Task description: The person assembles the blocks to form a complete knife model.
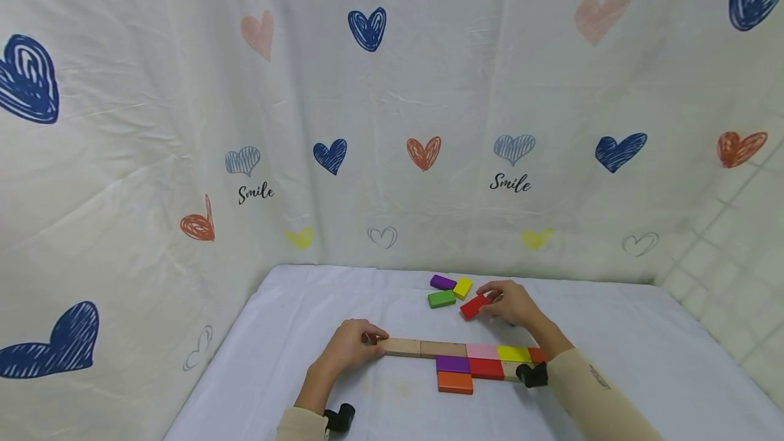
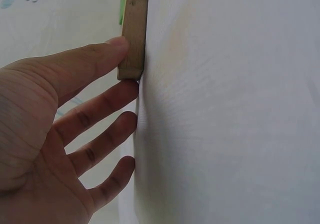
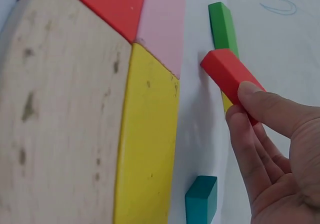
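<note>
A: Log from far left. State of the left hand (image 1: 352, 346)?
B: Thumb and forefinger pinch the left end of wood 1 (image 1: 401, 348). Forefinger largely hidden in the left wrist view. Other three fingers spread past the block's end, holding nothing.
A: Far row, rightward?
B: Wood 1, wood 2 (image 1: 442, 350), pink (image 1: 482, 351), yellow 1 (image 1: 513, 354), red 1 (image 1: 537, 355). End to end; red 1 partly covered by the right arm.
A: Near row?
B: Purple 1 (image 1: 453, 365) against wood 2, red 2 (image 1: 486, 369) against pink, wood 3 (image 1: 510, 371) against yellow 1, partly covered. Orange (image 1: 455, 383) lies on purple 1's near side.
A: Beyond the rows?
B: Green (image 1: 442, 299), purple 2 (image 1: 443, 282), yellow 2 (image 1: 462, 288): loose on the cloth (image 1: 349, 291), close together.
A: Right hand (image 1: 508, 303)?
B: Thumb and fingertips grip red 3 (image 1: 474, 307) by its right end. Red 3 is apart from the rows, just right of green; contact with cloth: cannot tell.
A: Anything else?
B: Teal (image 3: 200, 201), right wrist view: near yellow 1, cloth between them.
</note>
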A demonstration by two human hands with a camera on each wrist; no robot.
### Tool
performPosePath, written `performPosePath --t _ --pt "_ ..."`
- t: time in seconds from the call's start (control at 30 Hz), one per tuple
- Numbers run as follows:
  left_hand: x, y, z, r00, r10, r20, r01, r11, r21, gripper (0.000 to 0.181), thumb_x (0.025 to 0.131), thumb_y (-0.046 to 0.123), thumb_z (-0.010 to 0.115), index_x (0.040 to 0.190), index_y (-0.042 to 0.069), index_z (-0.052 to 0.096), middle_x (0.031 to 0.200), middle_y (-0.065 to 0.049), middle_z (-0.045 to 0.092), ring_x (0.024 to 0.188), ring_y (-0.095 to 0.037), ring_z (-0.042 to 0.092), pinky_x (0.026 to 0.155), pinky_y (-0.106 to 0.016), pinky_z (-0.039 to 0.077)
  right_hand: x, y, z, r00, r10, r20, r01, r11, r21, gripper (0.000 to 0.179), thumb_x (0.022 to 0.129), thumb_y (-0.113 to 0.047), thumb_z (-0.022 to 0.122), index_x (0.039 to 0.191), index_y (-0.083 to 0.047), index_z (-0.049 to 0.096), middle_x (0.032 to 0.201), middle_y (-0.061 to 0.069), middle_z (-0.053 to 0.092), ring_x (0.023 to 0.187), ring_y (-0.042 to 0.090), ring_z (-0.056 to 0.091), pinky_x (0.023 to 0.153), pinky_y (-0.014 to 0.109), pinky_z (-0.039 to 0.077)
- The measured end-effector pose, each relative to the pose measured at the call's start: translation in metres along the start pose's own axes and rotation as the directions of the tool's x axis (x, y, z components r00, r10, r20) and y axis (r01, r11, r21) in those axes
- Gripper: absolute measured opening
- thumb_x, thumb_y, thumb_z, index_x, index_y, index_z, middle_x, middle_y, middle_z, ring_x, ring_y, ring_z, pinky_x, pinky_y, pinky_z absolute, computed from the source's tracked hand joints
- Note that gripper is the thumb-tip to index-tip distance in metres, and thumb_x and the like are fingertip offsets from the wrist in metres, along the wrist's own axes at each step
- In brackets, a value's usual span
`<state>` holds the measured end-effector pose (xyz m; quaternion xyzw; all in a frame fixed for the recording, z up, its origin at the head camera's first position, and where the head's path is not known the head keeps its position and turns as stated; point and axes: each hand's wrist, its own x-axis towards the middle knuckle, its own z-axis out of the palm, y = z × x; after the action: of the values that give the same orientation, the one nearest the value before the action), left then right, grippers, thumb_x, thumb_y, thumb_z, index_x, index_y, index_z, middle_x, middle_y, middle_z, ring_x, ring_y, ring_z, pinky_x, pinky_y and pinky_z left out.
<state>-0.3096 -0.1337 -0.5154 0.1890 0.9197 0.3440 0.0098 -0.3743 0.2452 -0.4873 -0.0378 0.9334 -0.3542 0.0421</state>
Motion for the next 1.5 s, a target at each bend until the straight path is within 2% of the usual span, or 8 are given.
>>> performPosePath --t 0.2,0.5,0.73,0.83,0.97,1.23,1.5 --pt "0.000 -0.002 0.001 1.000 0.006 -0.005 -0.006 1.000 0.005 0.021 0.084 0.019 0.083 0.105 0.021 0.082 0.087 0.011 0.069 0.082 -0.010 0.057 0.074 -0.027 0.045 -0.006 0.003 0.000 1.000 -0.020 -0.018 0.020 1.000 -0.008 0.037 0.085 -0.015 0.083 0.120 -0.010 0.071 0.105 0.007 0.069 0.095 0.022 0.061 0.081 0.036 0.058" --pt "0.000 -0.002 0.002 1.000 0.013 -0.005 -0.013 1.000 -0.004 0.022 0.084 0.018 0.083 0.105 0.019 0.082 0.087 0.008 0.070 0.081 -0.010 0.058 0.073 -0.026 0.045 -0.021 0.004 0.000 1.000 -0.010 -0.030 0.013 0.997 0.080 0.039 0.084 -0.018 0.084 0.120 -0.010 0.069 0.106 0.011 0.068 0.085 0.019 0.065 0.075 0.033 0.060" --pt "0.000 -0.003 0.003 1.000 0.023 -0.008 -0.023 1.000 -0.006 0.022 0.083 0.016 0.084 0.105 0.019 0.082 0.087 0.007 0.071 0.081 -0.010 0.059 0.072 -0.026 0.047 -0.037 -0.003 -0.004 0.998 -0.042 -0.056 0.048 0.993 0.106 0.038 0.084 -0.021 0.084 0.117 -0.010 0.070 0.105 0.010 0.068 0.087 0.019 0.067 0.075 0.033 0.060" --pt "0.000 -0.002 0.003 1.000 0.023 -0.009 -0.023 1.000 -0.005 0.022 0.083 0.016 0.084 0.105 0.019 0.082 0.087 0.007 0.070 0.081 -0.010 0.059 0.072 -0.026 0.047 -0.045 -0.005 -0.008 0.997 -0.033 -0.064 0.040 0.993 0.114 0.038 0.083 -0.024 0.085 0.116 -0.012 0.070 0.106 0.008 0.067 0.087 0.018 0.067 0.077 0.034 0.060" --pt "0.001 -0.001 0.002 1.000 0.017 -0.008 -0.017 1.000 -0.004 0.022 0.083 0.017 0.084 0.105 0.020 0.082 0.087 0.006 0.071 0.081 -0.010 0.058 0.072 -0.026 0.046 -0.057 -0.005 -0.012 0.997 -0.029 -0.065 0.038 0.989 0.141 0.042 0.083 -0.026 0.085 0.119 -0.010 0.068 0.106 0.008 0.066 0.088 0.017 0.068 0.078 0.034 0.060" --pt "0.001 0.000 0.001 1.000 0.010 -0.001 -0.010 1.000 -0.003 0.022 0.084 0.018 0.084 0.105 0.021 0.082 0.088 0.006 0.071 0.082 -0.010 0.058 0.073 -0.027 0.046 -0.075 0.003 -0.015 0.998 -0.026 -0.052 0.038 0.971 0.238 0.047 0.086 -0.026 0.083 0.125 -0.008 0.065 0.107 0.011 0.064 0.086 0.018 0.070 0.074 0.027 0.059" --pt "0.000 0.000 0.000 1.000 0.009 -0.001 -0.009 1.000 -0.008 0.022 0.084 0.018 0.084 0.106 0.020 0.082 0.089 0.006 0.071 0.083 -0.011 0.058 0.074 -0.028 0.047 -0.089 0.007 -0.015 0.999 -0.011 -0.032 0.019 0.961 0.275 0.051 0.086 -0.029 0.083 0.129 -0.007 0.064 0.102 0.012 0.064 0.086 0.020 0.071 0.074 0.026 0.059"
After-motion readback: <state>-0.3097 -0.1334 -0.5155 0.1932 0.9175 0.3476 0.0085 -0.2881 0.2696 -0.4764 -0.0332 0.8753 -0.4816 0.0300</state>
